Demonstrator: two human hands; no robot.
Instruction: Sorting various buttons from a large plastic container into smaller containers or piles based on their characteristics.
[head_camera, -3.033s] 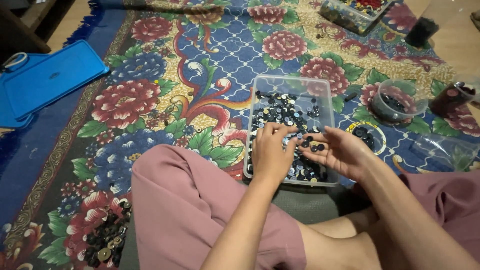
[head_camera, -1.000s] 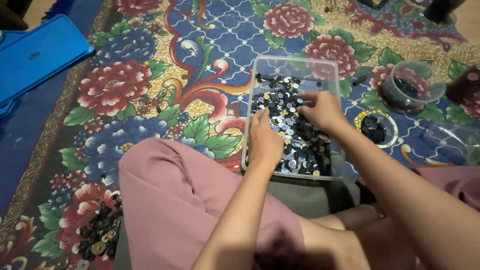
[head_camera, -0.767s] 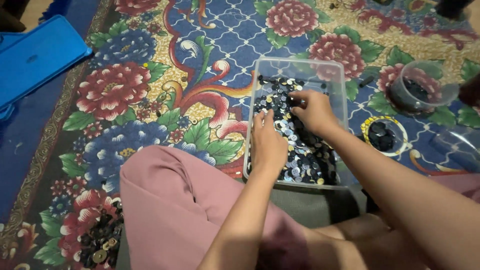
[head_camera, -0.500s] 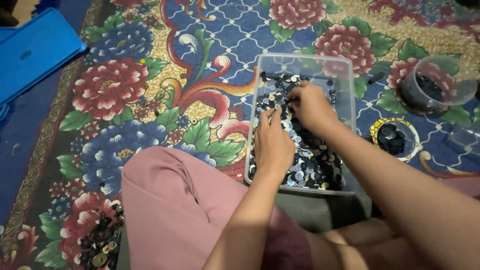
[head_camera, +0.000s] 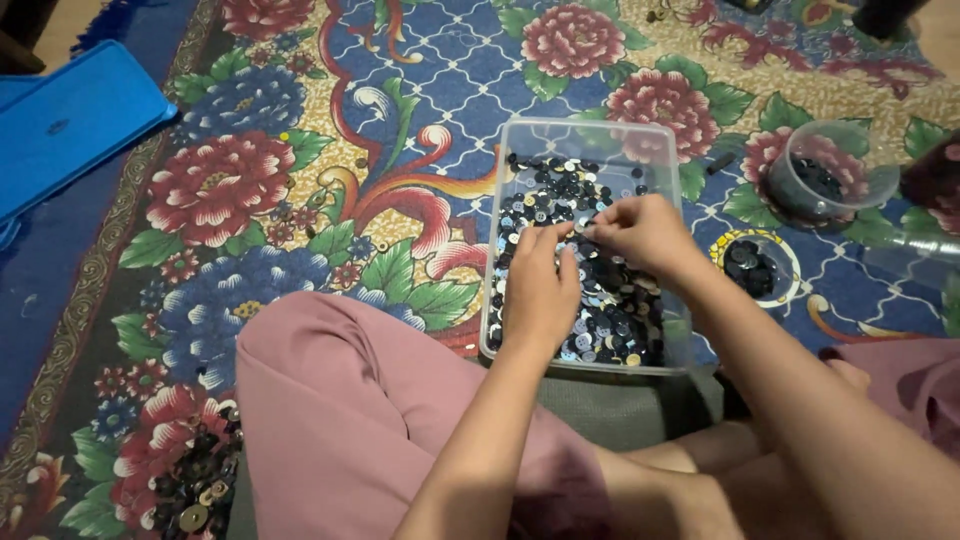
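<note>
While the clear plastic tray of mixed dark and pale buttons is lying at centre frame, the left hand is being rested flat on the heap, fingers loosely spread and closed on nothing. The right hand is being pinched, thumb to fingertips, apparently on a single button, though this is too small to confirm. Buttons are judged light, hard, smooth and slippery, best taken edgewise. A round clear tub is being left at upper right.
</note>
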